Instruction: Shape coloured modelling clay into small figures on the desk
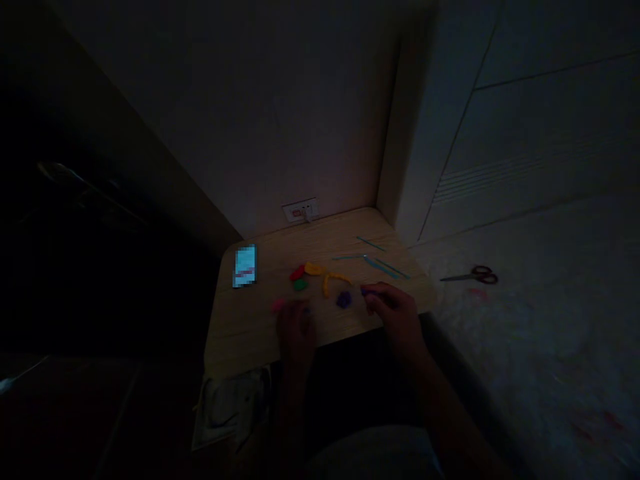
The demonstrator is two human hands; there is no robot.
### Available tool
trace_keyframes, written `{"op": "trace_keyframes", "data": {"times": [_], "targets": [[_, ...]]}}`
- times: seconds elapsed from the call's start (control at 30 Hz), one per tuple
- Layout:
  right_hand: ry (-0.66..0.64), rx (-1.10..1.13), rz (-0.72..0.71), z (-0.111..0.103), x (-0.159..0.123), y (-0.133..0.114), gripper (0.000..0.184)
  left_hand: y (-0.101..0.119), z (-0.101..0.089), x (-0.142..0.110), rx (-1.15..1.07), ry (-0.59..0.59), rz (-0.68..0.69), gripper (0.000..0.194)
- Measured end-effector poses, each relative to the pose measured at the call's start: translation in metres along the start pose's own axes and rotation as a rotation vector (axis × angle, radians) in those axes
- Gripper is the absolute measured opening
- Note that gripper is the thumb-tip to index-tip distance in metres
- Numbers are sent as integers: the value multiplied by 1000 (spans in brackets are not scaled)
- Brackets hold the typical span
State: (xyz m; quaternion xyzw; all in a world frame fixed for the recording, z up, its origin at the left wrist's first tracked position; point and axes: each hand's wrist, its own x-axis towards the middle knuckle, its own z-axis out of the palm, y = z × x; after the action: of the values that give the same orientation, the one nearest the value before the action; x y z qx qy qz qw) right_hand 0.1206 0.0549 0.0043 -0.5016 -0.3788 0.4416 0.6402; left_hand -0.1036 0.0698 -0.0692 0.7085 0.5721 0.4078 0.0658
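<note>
In dim light, my right hand (393, 307) is closed in a pinch around a piece of purple modelling clay (369, 291) above the table's right side. Just left of it, a lump of purple clay (344, 299) lies on the wood. My left hand (296, 327) is dark and blurred, its fingers curled down near the front edge; a small dark purple bit shows at the fingertips. Pink clay (278, 304) lies beside that hand. Further back are red clay (297, 273), green clay (300, 285) and yellow clay strips (326, 285).
Thin blue-green modelling tools (381, 267) lie at the table's back right. A lit phone (245, 265) rests on the left of the wooden table (235, 333). Scissors (475, 275) lie on a pale surface to the right. A wall socket (301, 211) sits behind the table.
</note>
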Motion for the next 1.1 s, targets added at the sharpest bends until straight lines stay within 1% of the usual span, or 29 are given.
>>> {"op": "trace_keyframes", "data": {"times": [0.13, 0.23, 0.27, 0.33, 0.37, 0.4, 0.47, 0.5, 0.57, 0.7, 0.83, 0.97, 1.03, 1.1], "targets": [[42, 9, 16, 2, -2, 1, 15, 4, -1, -2, 41, 76, 22, 25], [28, 37, -4, 6, -5, 0, 31, 13, -7, 0, 38, 108, 24, 19], [7, 35, -8, 7, -6, -1, 37, 18, -11, 1, 24, 113, 23, 17], [-57, 12, -2, 10, -8, -2, 43, 34, -19, 4, -45, 144, 26, 15], [-101, -2, 4, 11, -9, -2, 43, 43, -24, 5, -109, 133, 34, 15], [-153, -15, 13, 13, -11, -1, 42, 52, -28, 7, -187, 95, 41, 15], [-260, -44, 25, 15, -13, 0, 39, 68, -35, 10, -339, -38, 39, 22], [-306, -66, 24, 16, -15, 1, 38, 73, -37, 11, -395, -96, 51, 25], [-374, -128, 1, 17, -17, 3, 37, 80, -39, 14, -458, -153, 83, 27], [-470, -235, -82, 16, -19, 4, 37, 78, -39, 17, -488, -167, 114, 29], [-567, -262, -122, 16, -22, 2, 46, 76, -38, 16, -428, -128, 111, 25], [-587, -170, -60, 21, -30, -2, 49, 74, -36, 9, -353, -62, 62, 24], [-589, -70, -6, 23, -33, -4, 48, 74, -37, 7, -361, -7, 33, 24], [-588, 17, 45, 24, -33, -5, 47, 74, -39, 8, -403, 48, -32, 24]]}}
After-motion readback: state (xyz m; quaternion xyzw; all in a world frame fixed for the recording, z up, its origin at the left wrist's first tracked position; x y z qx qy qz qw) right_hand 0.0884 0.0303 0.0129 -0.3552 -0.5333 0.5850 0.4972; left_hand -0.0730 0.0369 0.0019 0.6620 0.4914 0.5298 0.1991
